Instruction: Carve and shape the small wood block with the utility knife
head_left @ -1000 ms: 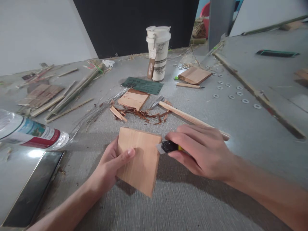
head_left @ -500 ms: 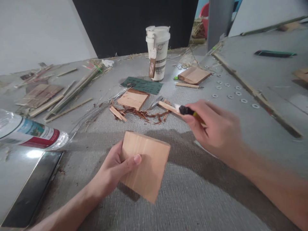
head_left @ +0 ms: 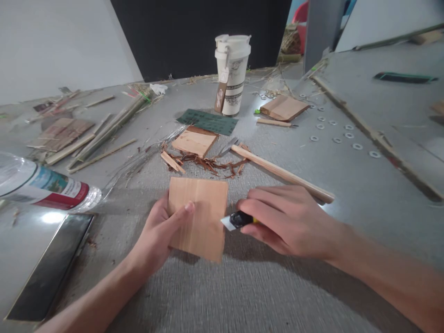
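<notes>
A flat square wooden block (head_left: 203, 217) is tilted just above the grey table; my left hand (head_left: 157, 233) grips its left edge, thumb lying on top. My right hand (head_left: 287, 219) is closed round a utility knife (head_left: 239, 220) with a black and yellow body. The knife's short blade touches the right edge of the block. Behind the block lie reddish wood shavings (head_left: 208, 163) and a long wooden-handled tool (head_left: 277, 171).
A plastic water bottle (head_left: 38, 185) lies at the left above a dark phone (head_left: 52, 266). A lidded cup (head_left: 233, 74), green sandpaper (head_left: 208, 121), smaller wood pieces (head_left: 194, 141), bamboo strips (head_left: 104, 134) and several metal washers (head_left: 343, 138) are spread farther back.
My right hand swung the knife up and away from the block, then brought it back down to the block's right edge. The left hand turned the block slightly.
</notes>
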The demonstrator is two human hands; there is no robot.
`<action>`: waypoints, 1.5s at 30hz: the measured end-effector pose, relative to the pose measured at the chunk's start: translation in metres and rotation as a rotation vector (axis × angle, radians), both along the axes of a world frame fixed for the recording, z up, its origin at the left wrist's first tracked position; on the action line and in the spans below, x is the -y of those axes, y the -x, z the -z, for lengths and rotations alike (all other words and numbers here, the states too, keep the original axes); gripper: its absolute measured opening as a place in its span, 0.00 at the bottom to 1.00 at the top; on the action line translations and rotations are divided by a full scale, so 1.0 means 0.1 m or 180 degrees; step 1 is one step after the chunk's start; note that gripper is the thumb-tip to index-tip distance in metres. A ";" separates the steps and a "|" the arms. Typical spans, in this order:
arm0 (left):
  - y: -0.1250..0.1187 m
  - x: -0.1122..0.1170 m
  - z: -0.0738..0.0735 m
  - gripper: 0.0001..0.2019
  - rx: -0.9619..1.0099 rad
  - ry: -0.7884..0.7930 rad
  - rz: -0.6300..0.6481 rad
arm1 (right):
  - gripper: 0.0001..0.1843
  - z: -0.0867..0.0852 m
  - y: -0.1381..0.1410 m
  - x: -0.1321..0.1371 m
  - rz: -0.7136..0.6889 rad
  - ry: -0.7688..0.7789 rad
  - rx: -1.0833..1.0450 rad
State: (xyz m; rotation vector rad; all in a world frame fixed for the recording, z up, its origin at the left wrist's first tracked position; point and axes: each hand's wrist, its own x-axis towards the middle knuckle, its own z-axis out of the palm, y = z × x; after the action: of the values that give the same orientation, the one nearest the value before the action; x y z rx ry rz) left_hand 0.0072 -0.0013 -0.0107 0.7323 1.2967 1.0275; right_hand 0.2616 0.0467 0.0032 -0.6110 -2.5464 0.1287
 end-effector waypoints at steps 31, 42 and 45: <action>0.02 -0.01 -0.03 0.28 0.0043 0.0047 -0.0021 | 0.12 -0.06 -0.09 -0.04 0.0643 -0.0269 -0.0311; -0.01 -0.01 -0.02 0.31 0.0061 -0.0028 0.0001 | 0.21 -0.03 0.10 0.13 -0.0089 0.0112 -0.0067; -0.01 -0.01 -0.01 0.29 0.0093 -0.0056 0.0012 | 0.21 -0.03 0.10 0.14 -0.0118 0.0085 -0.0032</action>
State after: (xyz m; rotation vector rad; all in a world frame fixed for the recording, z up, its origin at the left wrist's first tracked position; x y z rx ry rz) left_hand 0.0085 -0.0006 -0.0099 0.7305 1.2620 1.0441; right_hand 0.2519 0.0327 0.0061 -0.5721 -2.5508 0.1786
